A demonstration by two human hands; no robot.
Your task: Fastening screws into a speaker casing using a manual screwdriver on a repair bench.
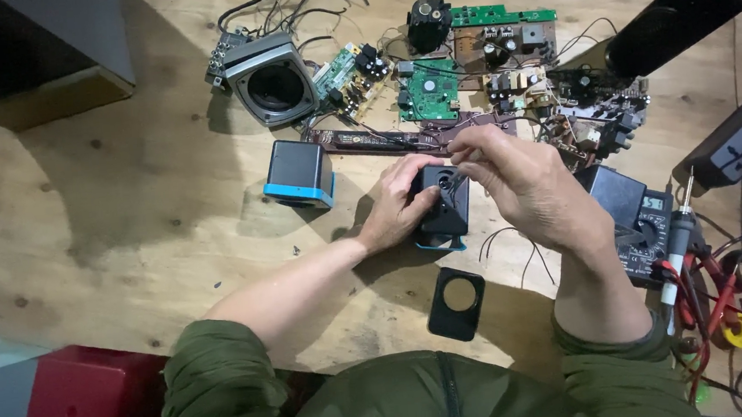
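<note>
My left hand grips a small black cube-shaped speaker body with a blue base edge, steadying it on the wooden table. My right hand is over its top, fingers pinched at thin wires coming out of the speaker's opening. A black cover plate with a round hole lies on the table just in front of the speaker. A second black and blue cube speaker stands to the left of my left hand.
Several green and brown circuit boards and a grey speaker housing lie at the back. A multimeter, a soldering iron, and red cables sit at the right. A red box is at the lower left.
</note>
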